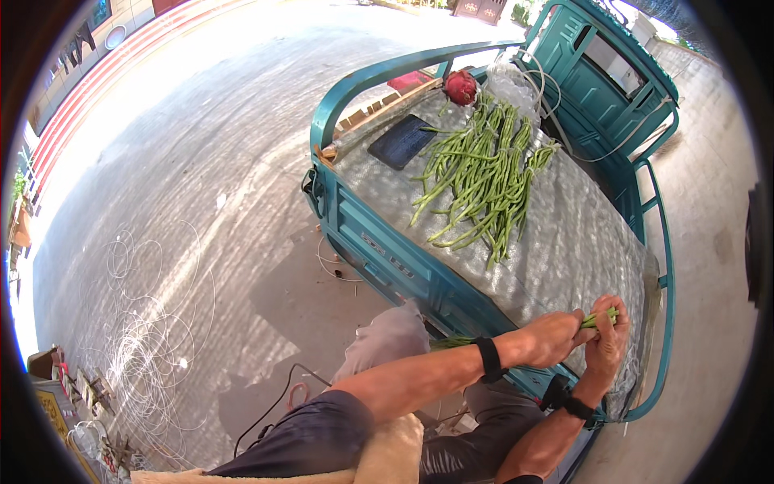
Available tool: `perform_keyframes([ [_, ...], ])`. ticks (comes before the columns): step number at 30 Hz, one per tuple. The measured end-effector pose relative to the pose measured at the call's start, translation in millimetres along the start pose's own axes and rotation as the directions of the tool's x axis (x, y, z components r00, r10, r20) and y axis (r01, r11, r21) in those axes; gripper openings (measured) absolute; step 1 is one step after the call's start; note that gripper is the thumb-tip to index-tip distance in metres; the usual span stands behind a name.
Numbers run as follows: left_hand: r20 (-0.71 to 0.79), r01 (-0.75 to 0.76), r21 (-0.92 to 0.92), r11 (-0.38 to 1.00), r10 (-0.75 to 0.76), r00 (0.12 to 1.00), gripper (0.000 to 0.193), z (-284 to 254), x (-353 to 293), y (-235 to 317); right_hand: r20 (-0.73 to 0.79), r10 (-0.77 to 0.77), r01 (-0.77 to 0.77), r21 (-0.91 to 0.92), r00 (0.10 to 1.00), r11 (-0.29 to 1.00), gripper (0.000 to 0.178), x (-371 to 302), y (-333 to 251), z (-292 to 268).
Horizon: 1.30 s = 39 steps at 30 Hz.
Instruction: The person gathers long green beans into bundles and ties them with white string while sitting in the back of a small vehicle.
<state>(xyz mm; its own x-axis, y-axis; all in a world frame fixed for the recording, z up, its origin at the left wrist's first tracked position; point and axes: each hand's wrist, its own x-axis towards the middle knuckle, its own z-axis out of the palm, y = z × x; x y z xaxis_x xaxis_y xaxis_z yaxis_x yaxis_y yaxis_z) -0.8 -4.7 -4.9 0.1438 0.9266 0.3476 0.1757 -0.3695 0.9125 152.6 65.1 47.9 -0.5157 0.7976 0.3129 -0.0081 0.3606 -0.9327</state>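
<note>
Over the front right of the cart bed, my left hand [555,337] and my right hand [609,343] meet, both closed around the end of a bunch of long green beans [601,318]. The fingers hide most of that bunch. More green bean stalks [451,342] show beneath my left forearm; whether they belong to the held bunch I cannot tell. Farther back on the bed lies a large heap of long beans [484,173], partly gathered into bundles. Beside it sit a dark flat tablet-like slab [401,141] and a dark red ball of twine or netting [460,86].
The teal cargo cart [387,250] has raised side rails and a grey padded cover [564,234]. Clear plastic [512,85] and a pale hose [556,89] lie near its cab end. Loose white wire coils [149,347] spread over the ground at left. A dark cable [270,403] runs by my leg.
</note>
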Motion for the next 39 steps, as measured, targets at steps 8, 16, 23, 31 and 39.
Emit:
perform_keyframes([
  [8, 0.274, 0.233, -0.698, 0.677, -0.048, 0.961, 0.039, -13.3, 6.2, 3.4, -0.029, 0.074, -0.065, 0.254, 0.997, 0.965, 0.080, -6.7, 6.7, 4.8],
  [16, 0.014, -0.052, -0.080, 0.995, 0.054, 0.998, 0.044, -8.0, 2.0, -6.7, 0.098, 0.182, -0.203, 0.285, 0.978, 0.937, 0.065, -5.1, 6.1, -0.4],
  [23, 0.081, 0.008, 0.029, 1.000, -0.010, 0.997, 0.045, -9.0, 1.1, -6.8, 0.110, 0.172, -0.197, 0.277, 0.979, 0.940, 0.053, -7.0, 4.4, 2.0],
  [31, 0.156, 0.014, -0.103, 0.995, 0.002, 0.988, 0.043, -17.7, 3.5, -0.9, 0.031, 0.201, -0.202, 0.269, 0.979, 0.942, 0.029, -3.8, 3.7, 8.1],
  [39, 0.055, 0.025, 0.055, 0.998, -0.028, 0.998, 0.042, -15.5, 2.0, 5.2, -0.055, 0.299, -0.268, 0.312, 0.953, 0.912, 0.020, -5.6, 2.1, 2.7],
])
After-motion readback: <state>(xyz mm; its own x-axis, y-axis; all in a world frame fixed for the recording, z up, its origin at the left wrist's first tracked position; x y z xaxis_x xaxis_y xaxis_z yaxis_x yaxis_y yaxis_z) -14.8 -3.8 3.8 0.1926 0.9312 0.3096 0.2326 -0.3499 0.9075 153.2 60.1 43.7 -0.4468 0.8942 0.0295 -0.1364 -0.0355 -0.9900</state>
